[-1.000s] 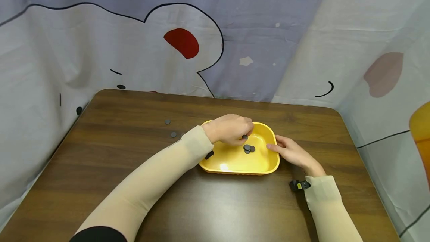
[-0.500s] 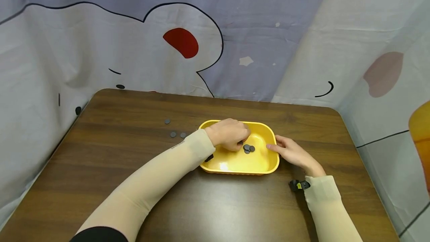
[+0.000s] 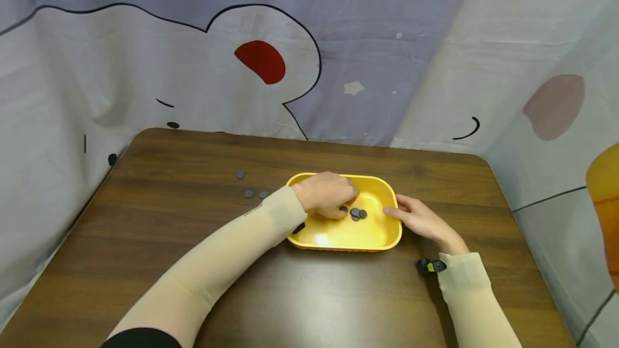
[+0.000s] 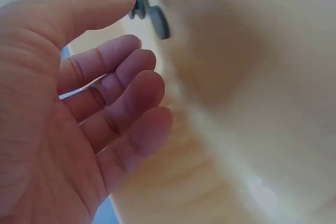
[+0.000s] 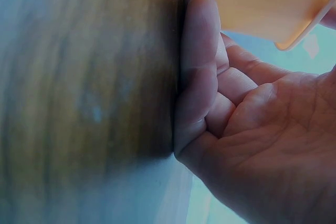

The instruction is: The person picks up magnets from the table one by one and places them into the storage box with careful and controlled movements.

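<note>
A yellow plastic basin [image 3: 333, 240] sits on the table, with several small dark grey coin-like discs [image 3: 356, 214] clustered on its floor. My left hand [image 3: 329, 195] reaches into it, fingers loosely curved and apart from the thumb in the left wrist view. One disc [image 4: 159, 23] lies on the basin floor just past those fingertips, a little apart from the cluster, part of which the thumb overlaps in that view. At the basin's right end my right hand [image 3: 420, 219] pinches the rim, thumb inside and fingers outside. The right wrist view shows those fingers [image 5: 198, 51] low along the tabletop.
Three more grey discs [image 3: 249, 194] lie on the brown wooden table [image 3: 159, 219], left of the basin. A printed curtain [image 3: 367, 58] hangs behind the table and along its sides. An orange-yellow shape [image 3: 606, 203] shows at the far right.
My left hand has lowered into the basin and let go of the disc it pinched, which now lies on the floor near the others. My right hand stays at the rim.
</note>
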Demonstrator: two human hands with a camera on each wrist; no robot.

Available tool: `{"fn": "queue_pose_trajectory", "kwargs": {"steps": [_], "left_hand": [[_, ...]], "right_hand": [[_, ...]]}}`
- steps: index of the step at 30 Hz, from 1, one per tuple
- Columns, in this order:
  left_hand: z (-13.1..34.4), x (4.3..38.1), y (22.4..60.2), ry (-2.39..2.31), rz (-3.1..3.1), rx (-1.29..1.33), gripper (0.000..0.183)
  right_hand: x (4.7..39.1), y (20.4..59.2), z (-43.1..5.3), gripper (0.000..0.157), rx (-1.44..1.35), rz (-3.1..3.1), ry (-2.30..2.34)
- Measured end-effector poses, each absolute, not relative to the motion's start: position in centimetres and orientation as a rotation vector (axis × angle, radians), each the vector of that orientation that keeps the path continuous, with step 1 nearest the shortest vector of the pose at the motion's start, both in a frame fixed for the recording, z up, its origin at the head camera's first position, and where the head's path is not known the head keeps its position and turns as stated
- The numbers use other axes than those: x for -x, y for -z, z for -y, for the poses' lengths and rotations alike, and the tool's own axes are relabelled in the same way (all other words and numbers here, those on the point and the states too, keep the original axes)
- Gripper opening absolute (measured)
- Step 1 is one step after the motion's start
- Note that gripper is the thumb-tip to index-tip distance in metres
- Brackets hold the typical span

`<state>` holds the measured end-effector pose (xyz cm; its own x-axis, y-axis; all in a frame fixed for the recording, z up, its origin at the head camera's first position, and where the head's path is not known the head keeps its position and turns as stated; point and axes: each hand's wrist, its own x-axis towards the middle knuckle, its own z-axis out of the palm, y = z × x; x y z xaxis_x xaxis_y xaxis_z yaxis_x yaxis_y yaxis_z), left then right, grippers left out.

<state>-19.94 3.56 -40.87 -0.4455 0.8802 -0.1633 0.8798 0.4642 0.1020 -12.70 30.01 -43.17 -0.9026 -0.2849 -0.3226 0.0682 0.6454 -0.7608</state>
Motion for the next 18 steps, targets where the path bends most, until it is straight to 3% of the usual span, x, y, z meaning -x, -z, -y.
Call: {"fn": "queue_pose_trajectory", "kwargs": {"steps": [18], "left_hand": [[-1.3,19.4,37.1,-0.147,-2.590,-1.553,0.041]], "right_hand": [[12.8,43.3,-30.2,0.058,0.198,-2.443,1.154]]}}
